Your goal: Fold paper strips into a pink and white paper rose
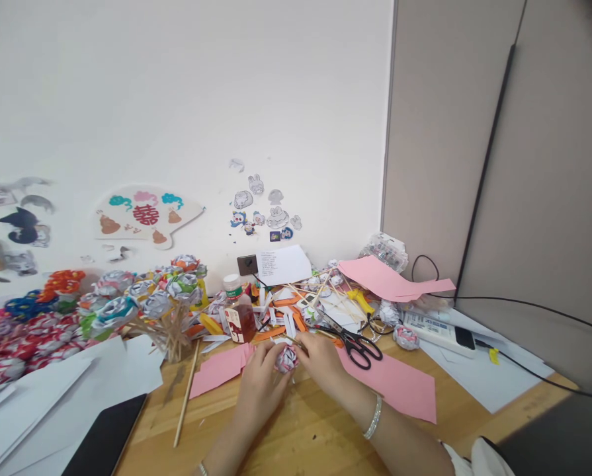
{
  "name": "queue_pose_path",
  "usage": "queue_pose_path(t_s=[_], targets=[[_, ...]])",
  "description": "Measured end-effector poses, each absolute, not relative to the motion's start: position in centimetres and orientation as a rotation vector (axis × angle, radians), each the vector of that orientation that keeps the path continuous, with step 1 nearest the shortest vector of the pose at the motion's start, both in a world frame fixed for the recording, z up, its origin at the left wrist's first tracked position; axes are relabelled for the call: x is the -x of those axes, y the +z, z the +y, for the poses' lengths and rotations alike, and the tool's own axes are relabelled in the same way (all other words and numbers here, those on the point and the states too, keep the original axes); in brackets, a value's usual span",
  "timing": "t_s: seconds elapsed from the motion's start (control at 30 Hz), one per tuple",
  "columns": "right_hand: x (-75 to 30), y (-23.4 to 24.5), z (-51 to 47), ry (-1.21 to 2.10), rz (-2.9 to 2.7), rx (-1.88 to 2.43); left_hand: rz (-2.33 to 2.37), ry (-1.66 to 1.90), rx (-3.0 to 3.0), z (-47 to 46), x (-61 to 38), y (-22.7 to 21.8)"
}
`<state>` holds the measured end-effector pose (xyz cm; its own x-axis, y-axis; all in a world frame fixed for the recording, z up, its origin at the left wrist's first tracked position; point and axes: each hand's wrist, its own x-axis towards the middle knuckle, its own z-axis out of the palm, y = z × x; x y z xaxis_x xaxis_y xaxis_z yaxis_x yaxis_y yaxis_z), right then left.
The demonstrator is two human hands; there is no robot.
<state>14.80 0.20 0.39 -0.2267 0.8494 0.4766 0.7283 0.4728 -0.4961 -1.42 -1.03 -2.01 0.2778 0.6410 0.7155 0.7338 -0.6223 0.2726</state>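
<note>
A small crumpled paper flower [286, 359], white with pink and dark streaks, sits between my two hands above the wooden table. My left hand [262, 378] curls its fingers around the flower's left side. My right hand [319, 360] pinches at its right edge, fingers closed. A thin tan stick-like piece shows by the right fingertips; whether they grip it I cannot tell. Pink paper sheets [219, 373] lie beside the left hand, and a larger pink sheet [399, 383] is under the right forearm. Black-handled scissors [358, 347] rest just beyond the right hand.
A jar with a white lid [239, 311] stands behind my left hand. Many paper flowers [112, 307] pile up at left. A wooden stick [186, 393], a black tablet-like slab [107, 436], a yellow glue gun [360, 302] and a power strip [439, 332] with cables lie around.
</note>
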Motion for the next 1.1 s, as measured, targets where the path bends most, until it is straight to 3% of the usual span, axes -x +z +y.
queue_pose_path(t_s=[1.1], targets=[[-14.64, 0.14, -0.02, 0.31, -1.791, 1.027, -1.529, -1.645, 2.246, -0.49, 1.38, -2.2]])
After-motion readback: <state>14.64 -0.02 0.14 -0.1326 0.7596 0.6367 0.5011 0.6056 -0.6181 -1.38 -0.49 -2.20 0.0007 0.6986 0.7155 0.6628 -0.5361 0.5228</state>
